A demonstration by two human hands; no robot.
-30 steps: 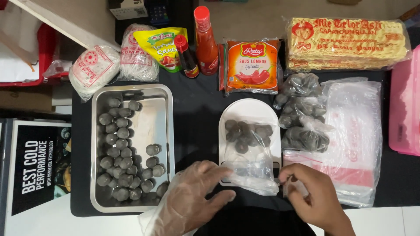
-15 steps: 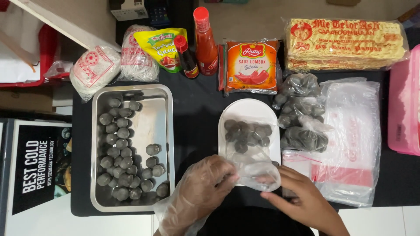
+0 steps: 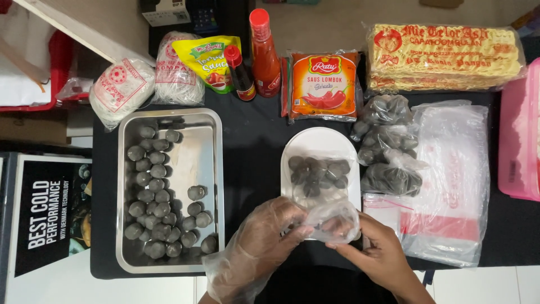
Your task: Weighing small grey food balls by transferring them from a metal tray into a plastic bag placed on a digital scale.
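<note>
My left hand, in a loose clear plastic glove, and my bare right hand both pinch the open mouth of a small clear plastic bag. The bag lies on a white oval plate and holds several grey meatballs. A steel tray to the left carries many more grey meatballs, mostly along its left side.
Filled meatball bags and a stack of clear plastic bags lie right of the plate. At the back stand two sauce bottles, sauce pouches, noodle packs and white vermicelli bundles. A pink container sits far right.
My right hand left the pile of plastic bags and came left to the bag's mouth. My left hand shifted right onto the same bag.
</note>
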